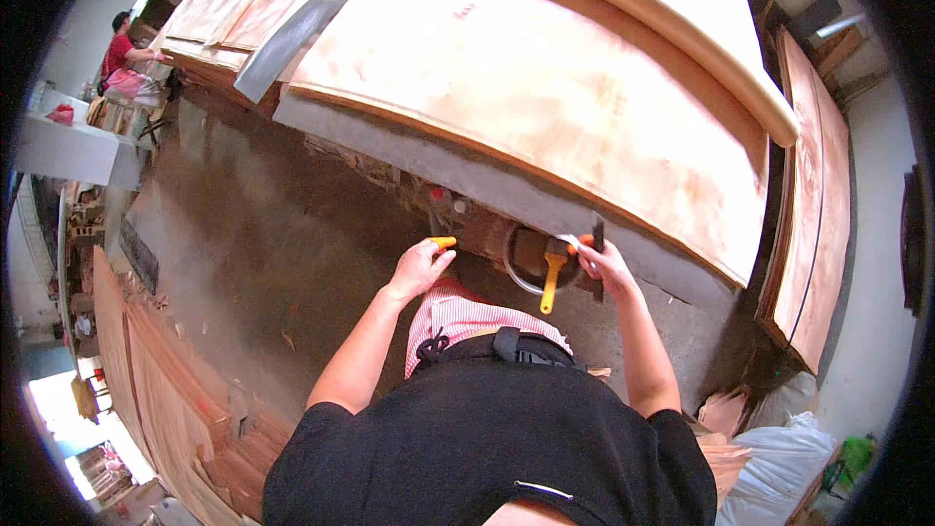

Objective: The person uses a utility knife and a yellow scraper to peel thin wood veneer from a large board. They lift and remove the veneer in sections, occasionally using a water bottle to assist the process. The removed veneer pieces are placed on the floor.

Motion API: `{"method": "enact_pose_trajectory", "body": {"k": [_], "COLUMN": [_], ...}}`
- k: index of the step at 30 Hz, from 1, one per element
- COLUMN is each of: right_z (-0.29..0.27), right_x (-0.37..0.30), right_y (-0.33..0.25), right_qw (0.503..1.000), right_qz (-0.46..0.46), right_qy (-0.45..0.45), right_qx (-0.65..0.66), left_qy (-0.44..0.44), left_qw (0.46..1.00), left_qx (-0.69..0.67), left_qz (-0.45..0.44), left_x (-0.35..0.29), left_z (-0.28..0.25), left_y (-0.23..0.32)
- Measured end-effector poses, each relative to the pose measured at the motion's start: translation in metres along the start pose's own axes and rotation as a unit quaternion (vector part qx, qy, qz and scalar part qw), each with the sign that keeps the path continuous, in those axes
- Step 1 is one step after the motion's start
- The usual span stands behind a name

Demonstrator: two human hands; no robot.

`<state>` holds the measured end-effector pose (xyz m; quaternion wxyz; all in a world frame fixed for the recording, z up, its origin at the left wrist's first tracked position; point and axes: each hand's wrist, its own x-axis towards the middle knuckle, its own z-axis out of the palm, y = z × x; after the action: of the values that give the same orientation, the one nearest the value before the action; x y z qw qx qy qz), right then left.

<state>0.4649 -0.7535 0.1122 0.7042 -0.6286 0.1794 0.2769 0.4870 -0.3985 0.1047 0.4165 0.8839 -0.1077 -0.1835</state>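
My left hand (417,271) is closed at waist height around a short yellow-orange piece (443,243); its kind does not show. My right hand (609,269) is closed by the board stack's near edge, gripping a dark, narrow, flat tool (598,265) that stands upright at the fingers. Orange and white bits show at those fingertips, too small to name. Just left of this hand, a yellow-handled scraper or brush (549,292) hangs with its handle down, in front of a round metal rim (508,258). Whether the right fingers touch it is unclear.
Before me lies a big stack of pale wood sheets (506,88), with a rolled sheet (672,29) on top. More boards (813,205) lean at the right. At the far left is a person in red (119,56). White plastic sacks (779,463) lie at the lower right.
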Motion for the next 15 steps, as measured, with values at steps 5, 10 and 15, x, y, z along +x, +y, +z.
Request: {"method": "enact_pose_trajectory", "body": {"k": [5, 10, 15], "right_z": [0.126, 0.191, 0.195], "right_x": [0.145, 0.251, 0.275], "right_y": [-0.095, -0.126, -0.126], "right_qw": [0.984, 0.989, 0.977], "right_qz": [-0.095, -0.034, 0.032], "right_qy": [-0.014, 0.005, 0.043], "right_qx": [-0.151, -0.142, -0.208], "left_qy": [0.041, 0.110, 0.087], "left_qw": [0.994, 0.973, 0.946], "left_qx": [0.057, 0.090, 0.233], "left_qz": [0.085, 0.180, 0.207], "left_x": [0.079, 0.147, 0.190], "left_z": [-0.089, -0.133, -0.122], "left_y": [-0.042, -0.053, -0.063]}}
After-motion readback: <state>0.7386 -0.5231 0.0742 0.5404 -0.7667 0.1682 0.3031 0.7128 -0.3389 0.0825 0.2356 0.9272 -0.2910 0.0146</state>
